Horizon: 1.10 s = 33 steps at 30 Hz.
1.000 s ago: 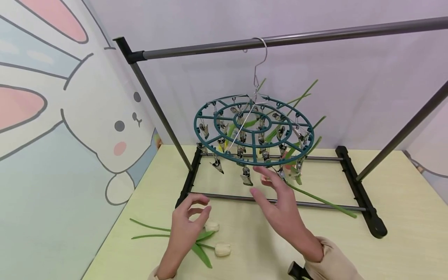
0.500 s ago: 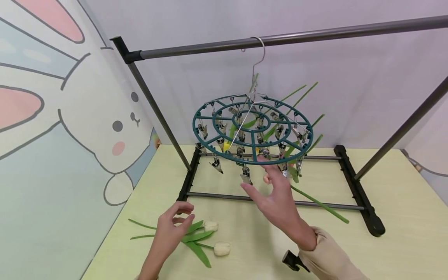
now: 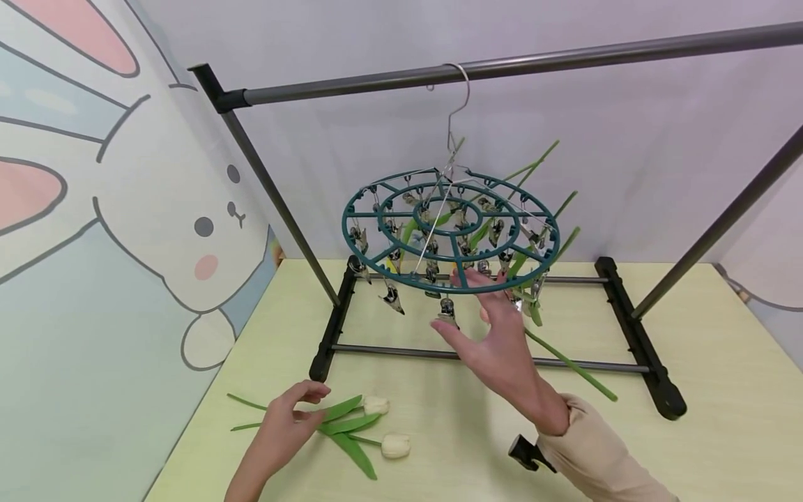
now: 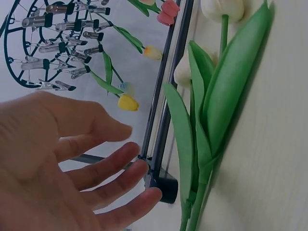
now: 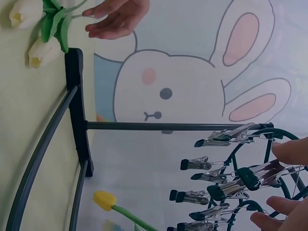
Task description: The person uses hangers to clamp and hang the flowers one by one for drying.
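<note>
A round dark-green clip hanger [image 3: 456,291] hangs by its wire hook from the rack's top bar. Metal clips [image 5: 262,174] dangle all round its rings. My right hand [image 3: 498,355] reaches up at the hanger's front edge, thumb and fingers spread on either side of a hanging clip; no firm pinch shows. Its fingertips are partly behind the ring. My left hand [image 3: 284,429] hovers at the lower left with loosely bent fingers, holding nothing. Near it, white tulips [image 3: 396,445] with green leaves [image 4: 233,82] lie on the table.
The dark metal rack [image 3: 401,353] stands on the pale table, its feet at both sides. Tulips hang behind the hanger, a yellow one [image 4: 128,102] and a pink one [image 4: 168,12] among them. A small black object [image 3: 525,453] shows beside the right sleeve. A rabbit mural covers the left wall.
My left hand has drawn down and to the left, away from the hanger. My right hand has moved slightly up, its fingers reaching farther beneath the ring. The view has shifted slightly.
</note>
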Each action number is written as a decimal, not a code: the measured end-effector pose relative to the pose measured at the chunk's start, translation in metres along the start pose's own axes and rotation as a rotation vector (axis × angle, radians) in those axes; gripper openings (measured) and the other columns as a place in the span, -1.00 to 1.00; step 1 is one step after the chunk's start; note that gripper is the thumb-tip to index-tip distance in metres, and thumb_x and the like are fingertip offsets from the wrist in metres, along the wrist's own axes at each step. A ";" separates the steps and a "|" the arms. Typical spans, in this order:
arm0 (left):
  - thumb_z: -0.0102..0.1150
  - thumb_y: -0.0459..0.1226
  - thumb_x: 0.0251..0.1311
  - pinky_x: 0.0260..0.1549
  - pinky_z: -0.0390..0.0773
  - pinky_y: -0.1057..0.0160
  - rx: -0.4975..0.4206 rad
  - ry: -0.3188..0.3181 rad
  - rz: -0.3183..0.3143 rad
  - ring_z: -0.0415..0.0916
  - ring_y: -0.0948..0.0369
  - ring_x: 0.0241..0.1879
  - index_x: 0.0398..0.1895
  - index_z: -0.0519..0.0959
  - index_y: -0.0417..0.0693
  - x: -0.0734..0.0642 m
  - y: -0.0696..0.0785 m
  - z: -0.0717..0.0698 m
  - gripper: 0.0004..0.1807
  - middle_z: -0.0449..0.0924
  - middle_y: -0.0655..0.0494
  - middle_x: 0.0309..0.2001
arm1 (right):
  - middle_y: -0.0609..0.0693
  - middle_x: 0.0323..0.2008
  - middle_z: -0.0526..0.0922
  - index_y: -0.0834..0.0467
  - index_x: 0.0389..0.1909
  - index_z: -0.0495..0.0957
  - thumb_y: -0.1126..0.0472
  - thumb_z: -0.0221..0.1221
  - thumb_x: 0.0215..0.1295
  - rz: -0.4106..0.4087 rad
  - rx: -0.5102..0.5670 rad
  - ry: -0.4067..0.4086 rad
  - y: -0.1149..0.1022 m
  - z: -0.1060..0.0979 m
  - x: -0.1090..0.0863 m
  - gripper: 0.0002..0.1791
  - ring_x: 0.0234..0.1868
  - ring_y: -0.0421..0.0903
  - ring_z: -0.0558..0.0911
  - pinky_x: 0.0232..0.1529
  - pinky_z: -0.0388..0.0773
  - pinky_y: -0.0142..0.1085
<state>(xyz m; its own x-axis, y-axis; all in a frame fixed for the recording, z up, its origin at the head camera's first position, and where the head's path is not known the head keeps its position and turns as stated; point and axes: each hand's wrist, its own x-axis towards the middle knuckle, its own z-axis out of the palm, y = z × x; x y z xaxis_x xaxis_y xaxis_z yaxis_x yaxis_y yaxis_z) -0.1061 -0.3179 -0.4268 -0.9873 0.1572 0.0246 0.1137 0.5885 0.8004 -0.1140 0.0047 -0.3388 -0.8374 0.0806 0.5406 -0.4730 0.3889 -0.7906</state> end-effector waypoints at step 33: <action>0.20 -0.66 -0.24 -0.34 0.53 0.22 0.436 -0.027 0.082 0.46 0.22 -0.41 -0.56 0.61 0.00 0.016 -0.048 -0.018 -0.65 0.52 0.22 -0.50 | 0.12 -0.07 0.62 0.24 -0.12 0.64 0.30 0.43 -0.05 -0.124 -0.078 0.050 0.006 -0.010 0.008 -0.60 0.26 0.13 0.34 0.33 0.01 0.11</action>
<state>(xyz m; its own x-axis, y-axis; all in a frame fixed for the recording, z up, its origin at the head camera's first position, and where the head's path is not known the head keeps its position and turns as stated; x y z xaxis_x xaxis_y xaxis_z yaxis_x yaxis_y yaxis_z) -0.1297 -0.3580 -0.4537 -0.9704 0.2346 0.0573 0.2336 0.8516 0.4692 -0.1209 0.0170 -0.3366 -0.7585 0.0721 0.6477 -0.5474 0.4689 -0.6932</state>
